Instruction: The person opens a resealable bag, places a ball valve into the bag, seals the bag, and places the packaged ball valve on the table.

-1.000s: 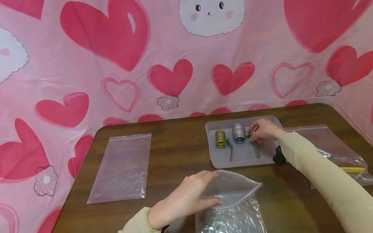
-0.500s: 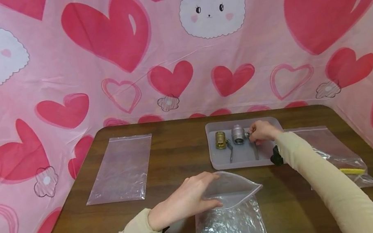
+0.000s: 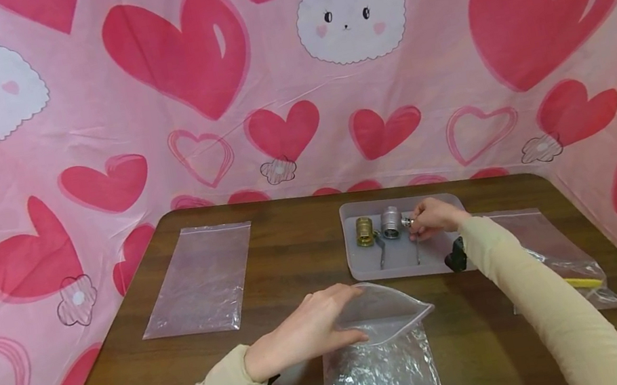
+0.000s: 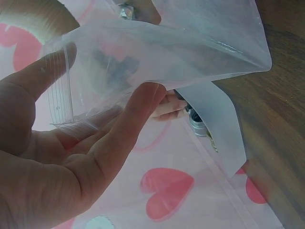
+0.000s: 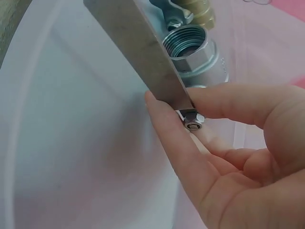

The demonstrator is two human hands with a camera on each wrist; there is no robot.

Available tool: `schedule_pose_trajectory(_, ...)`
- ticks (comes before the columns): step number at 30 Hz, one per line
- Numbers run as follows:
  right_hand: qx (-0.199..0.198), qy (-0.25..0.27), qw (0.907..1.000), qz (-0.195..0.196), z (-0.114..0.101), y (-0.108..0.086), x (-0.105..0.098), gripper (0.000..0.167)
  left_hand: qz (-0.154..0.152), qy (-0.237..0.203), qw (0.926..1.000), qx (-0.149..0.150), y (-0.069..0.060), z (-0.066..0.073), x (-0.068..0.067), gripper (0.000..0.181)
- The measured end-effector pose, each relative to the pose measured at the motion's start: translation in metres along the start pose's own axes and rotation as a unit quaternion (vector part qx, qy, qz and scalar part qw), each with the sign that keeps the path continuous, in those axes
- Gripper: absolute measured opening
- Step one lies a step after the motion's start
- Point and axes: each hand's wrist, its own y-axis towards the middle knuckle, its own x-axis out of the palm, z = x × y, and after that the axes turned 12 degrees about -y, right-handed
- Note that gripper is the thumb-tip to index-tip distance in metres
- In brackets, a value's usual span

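Note:
My left hand (image 3: 308,333) is curved round one end of a clear zip bag's (image 3: 380,372) mouth, holding it gaping; the left wrist view shows the bag (image 4: 167,57) between thumb and fingers. At the plastic tray (image 3: 399,269), my right hand (image 3: 435,217) pinches the flat metal lever of a silver ball valve (image 3: 391,222) beside its nut (image 5: 193,125). In the right wrist view the lever (image 5: 143,47) slants up from the fingertips, with the valve's threaded opening (image 5: 188,43) beyond. A brass ball valve (image 3: 364,231) with a grey lever (image 3: 382,254) lies left of it.
Another clear zip bag (image 3: 200,280) lies flat at the table's left. To the right, under the right forearm, is a bag (image 3: 539,234) with a yellow-handled item (image 3: 584,282) inside. A heart-patterned cloth (image 3: 272,54) hangs behind the wooden table (image 3: 288,251).
My right hand and the silver valve have shifted slightly left in the tray, and the lever has turned to show its thin edge. My left hand and its bag stay in place.

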Motion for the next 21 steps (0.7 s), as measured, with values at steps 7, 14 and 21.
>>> schedule_pose_trajectory(7, -0.004, 0.03, 0.9995, -0.011, 0.0015, -0.0024, -0.003, 0.041, 0.002, 0.011, 0.9999, -0.001, -0.0002, 0.0008, 0.0, 0.062)
schedule_pose_trajectory(14, -0.01, 0.058, 0.9982, -0.014, 0.0013, -0.0054, -0.0035, 0.047, -0.001, 0.008, 1.0, -0.005, -0.0002, 0.0012, -0.0002, 0.062)
schedule_pose_trajectory(21, -0.017, 0.043, 0.9989, -0.007, 0.0052, -0.0052, -0.0024, 0.045, -0.004, 0.004, 1.0, -0.007, -0.0002, 0.0013, -0.0008, 0.062)
